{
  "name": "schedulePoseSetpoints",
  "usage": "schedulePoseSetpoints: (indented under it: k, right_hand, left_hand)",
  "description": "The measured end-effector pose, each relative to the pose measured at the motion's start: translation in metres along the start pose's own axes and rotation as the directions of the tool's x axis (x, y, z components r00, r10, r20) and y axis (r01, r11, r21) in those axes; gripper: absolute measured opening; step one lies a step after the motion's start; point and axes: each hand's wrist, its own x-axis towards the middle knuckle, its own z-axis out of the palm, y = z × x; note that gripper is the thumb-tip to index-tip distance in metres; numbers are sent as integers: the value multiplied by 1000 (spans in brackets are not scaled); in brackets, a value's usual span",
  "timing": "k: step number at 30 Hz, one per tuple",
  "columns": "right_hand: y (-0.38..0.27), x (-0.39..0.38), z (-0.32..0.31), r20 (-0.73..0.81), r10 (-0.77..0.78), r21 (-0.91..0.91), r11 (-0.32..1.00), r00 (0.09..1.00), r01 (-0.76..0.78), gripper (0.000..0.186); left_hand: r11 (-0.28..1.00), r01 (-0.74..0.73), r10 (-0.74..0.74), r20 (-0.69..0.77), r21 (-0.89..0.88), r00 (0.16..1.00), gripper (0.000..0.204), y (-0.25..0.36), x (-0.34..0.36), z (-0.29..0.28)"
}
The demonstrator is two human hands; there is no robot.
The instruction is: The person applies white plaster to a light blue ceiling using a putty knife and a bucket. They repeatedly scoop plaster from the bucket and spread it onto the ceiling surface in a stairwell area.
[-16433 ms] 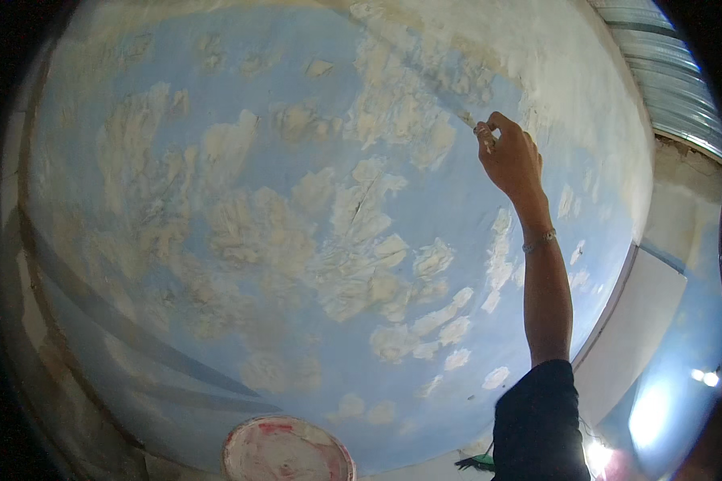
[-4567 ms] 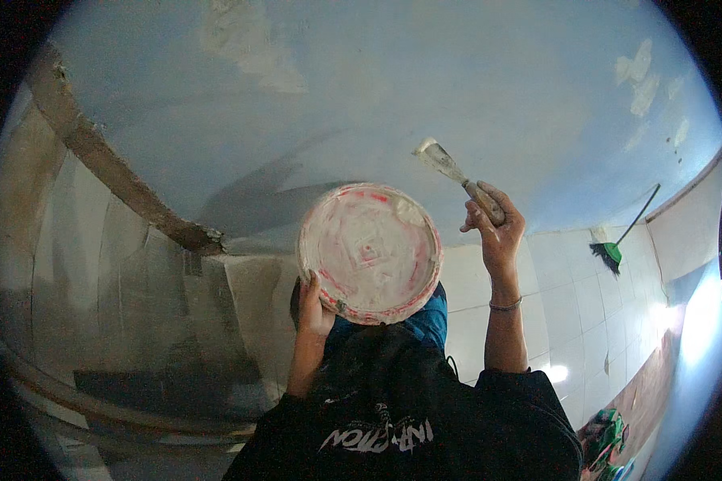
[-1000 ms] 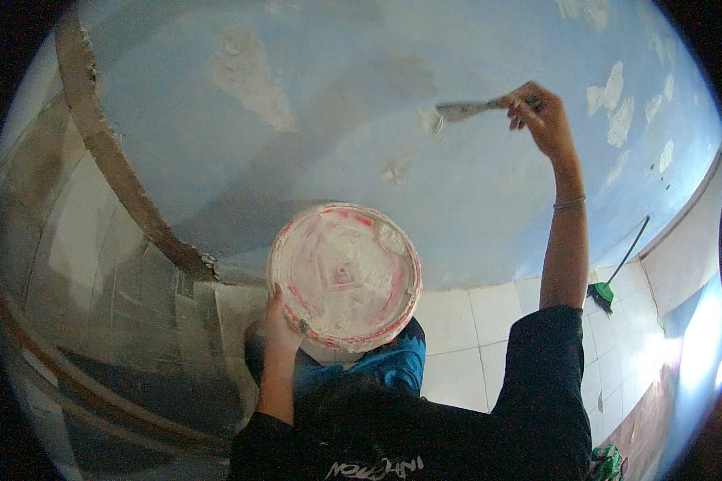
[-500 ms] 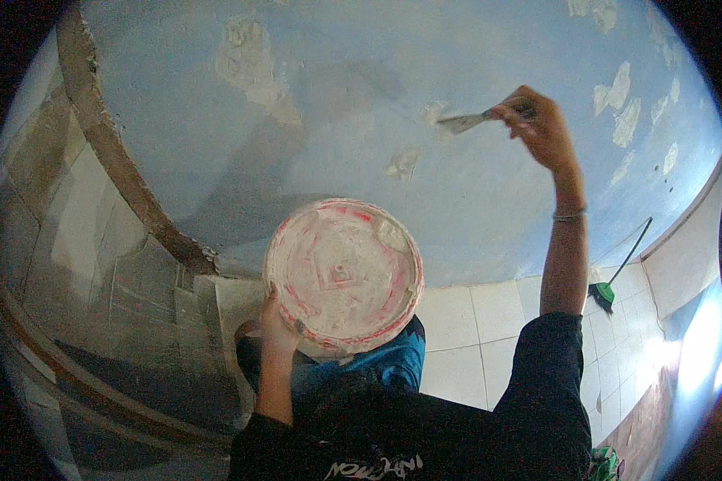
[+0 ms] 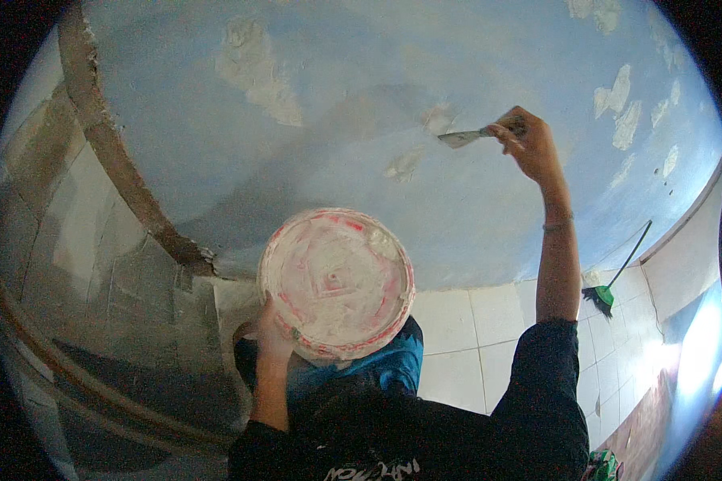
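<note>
My right hand (image 5: pixel 525 143) is closed around the handle of a putty knife (image 5: pixel 462 139). Its blade points left, at or very near the blue wall (image 5: pixel 337 152), just below a pale filler patch (image 5: pixel 437 119); whether it touches I cannot tell. A second patch (image 5: pixel 405 163) lies lower down. My left hand (image 5: pixel 274 330) grips the left rim of a round red lid (image 5: pixel 337 280) smeared with whitish filler. A thicker lump of filler (image 5: pixel 383 243) sits near the lid's upper right edge. The left fingers are partly hidden beneath the lid.
More filler patches (image 5: pixel 616 92) mark the wall at the right, and a large one (image 5: pixel 257 72) is at the upper left. A green broom (image 5: pixel 602 298) leans by the white floor tiles (image 5: pixel 449 321). A rough brown edge (image 5: pixel 136 192) borders the wall at left.
My right hand and the putty knife have moved slightly down the wall, from beside the patch to just below it. The lid has shifted slightly left and down with my left hand.
</note>
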Motion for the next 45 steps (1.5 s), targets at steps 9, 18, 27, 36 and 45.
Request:
schedulePoseSetpoints:
  k: [9,18,27,36,45]
  right_hand:
    - [-1,6,-36,-161,-138,-47,990,977,132,22]
    - [41,52,-42,-44,36,171,985,998,-28,30]
    - [44,53,-53,-4,-19,142,990,1000,19,28]
    - [25,10,-16,134,47,-116,993,990,-31,23]
    - [6,25,-71,-112,-29,-44,999,993,25,26]
  left_hand:
    - [999,-6,5,-47,-35,999,64,5,-3,6]
    - [999,32,-31,13,-40,999,64,6,2,3]
    - [994,5,-3,22,-106,1000,60,-5,5,-6]
    - [995,10,-10,-4,-100,1000,64,-3,4,-8]
    - [994,0,-4,-30,-106,1000,63,2,-1,1]
